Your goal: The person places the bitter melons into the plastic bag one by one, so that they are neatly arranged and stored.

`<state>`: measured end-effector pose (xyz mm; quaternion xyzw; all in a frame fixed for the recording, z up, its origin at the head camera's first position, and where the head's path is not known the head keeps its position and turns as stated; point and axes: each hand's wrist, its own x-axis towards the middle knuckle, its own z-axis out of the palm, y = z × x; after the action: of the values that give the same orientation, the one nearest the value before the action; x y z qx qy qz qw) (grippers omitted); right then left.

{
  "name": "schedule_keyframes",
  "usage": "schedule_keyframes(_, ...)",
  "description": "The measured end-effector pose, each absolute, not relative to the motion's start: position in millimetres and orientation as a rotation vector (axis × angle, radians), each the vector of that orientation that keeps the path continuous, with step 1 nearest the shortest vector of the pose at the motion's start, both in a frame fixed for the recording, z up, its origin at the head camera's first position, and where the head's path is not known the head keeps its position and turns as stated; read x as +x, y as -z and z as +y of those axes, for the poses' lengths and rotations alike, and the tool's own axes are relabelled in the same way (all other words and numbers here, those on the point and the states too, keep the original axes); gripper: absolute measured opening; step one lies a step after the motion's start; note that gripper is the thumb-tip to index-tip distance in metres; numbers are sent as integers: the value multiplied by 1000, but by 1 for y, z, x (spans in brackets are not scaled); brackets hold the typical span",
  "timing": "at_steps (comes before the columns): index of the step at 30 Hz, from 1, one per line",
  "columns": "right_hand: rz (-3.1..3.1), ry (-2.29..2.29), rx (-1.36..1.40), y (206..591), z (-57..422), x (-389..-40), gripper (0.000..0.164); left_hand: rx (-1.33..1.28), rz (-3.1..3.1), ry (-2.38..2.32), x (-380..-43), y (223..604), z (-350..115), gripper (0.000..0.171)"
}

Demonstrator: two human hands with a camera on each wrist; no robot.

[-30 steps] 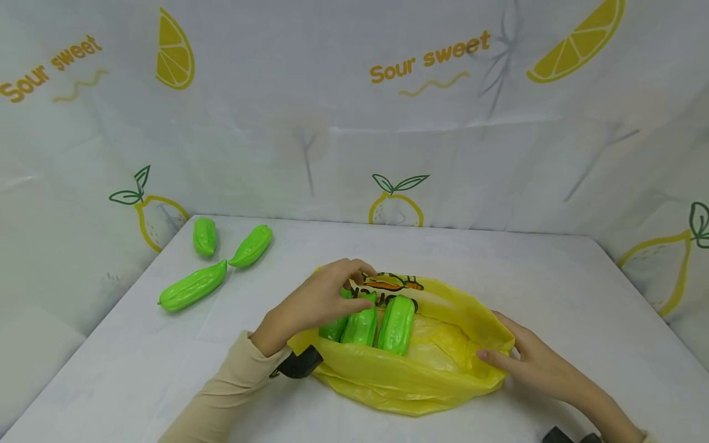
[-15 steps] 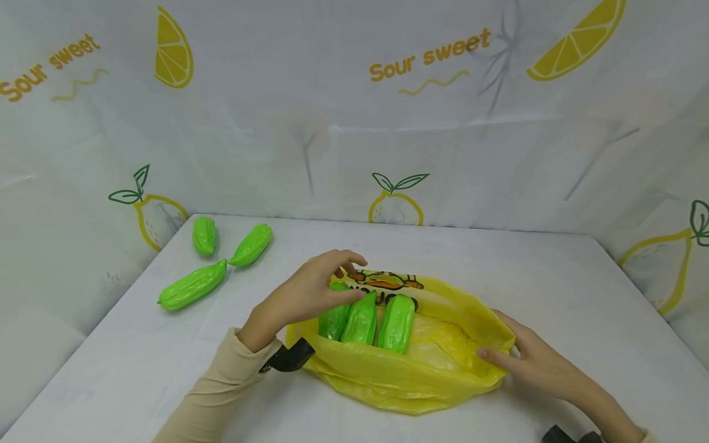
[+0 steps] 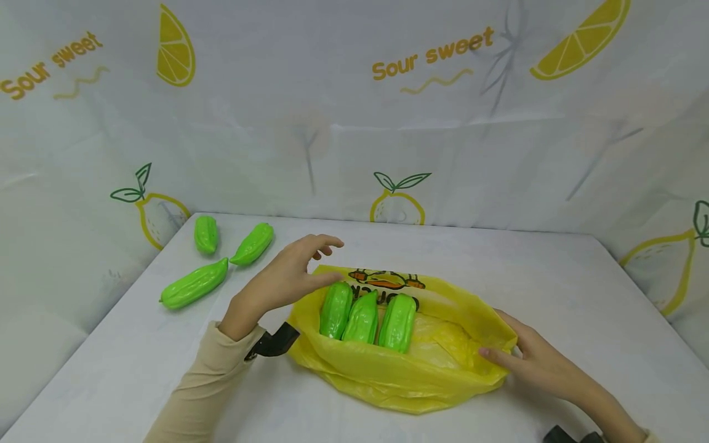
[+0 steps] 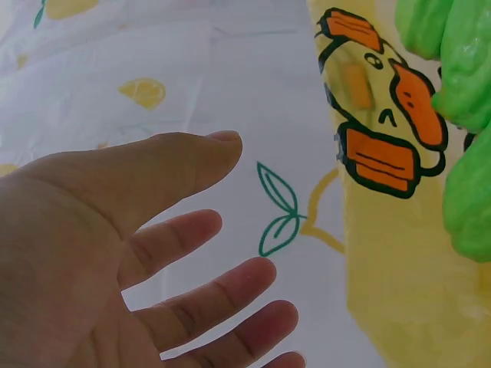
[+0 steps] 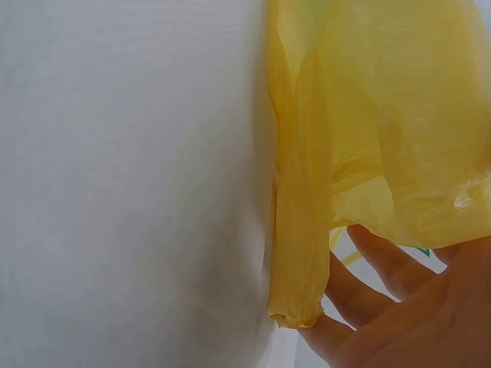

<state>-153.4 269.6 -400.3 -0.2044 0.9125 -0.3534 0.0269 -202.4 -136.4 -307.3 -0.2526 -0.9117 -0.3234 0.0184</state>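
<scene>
A yellow plastic bag (image 3: 388, 375) lies on the table with its mouth spread wide and a duck print on its far side. Inside it, toward the left, three glossy green gourd-like vegetables (image 3: 397, 324) rest side by side. My left hand (image 3: 279, 277) hovers over the bag's left edge with fingers spread and nothing in them; the left wrist view shows the same bare palm and fingers (image 4: 207, 307). At the bag's right end my right hand (image 3: 534, 360) holds the rim, thumb inside and fingers outside. In the right wrist view those fingers (image 5: 357, 295) are partly behind the yellow film.
Three more green gourd-like vegetables (image 3: 195, 284) lie at the table's back left, apart from the bag. White cloth (image 3: 310, 80) printed with lemons stands behind and beside the white table (image 3: 111, 375).
My left hand has drawn back from over the vegetables, up and to the left, uncovering the leftmost one in the bag. The right hand has kept its hold on the rim.
</scene>
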Motion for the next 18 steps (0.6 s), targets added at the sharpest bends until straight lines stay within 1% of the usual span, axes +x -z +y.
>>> schedule_keyframes(18,2830,1090,-616,400,270,-155,56,-680,-2863,1023,-207,302,-159,53)
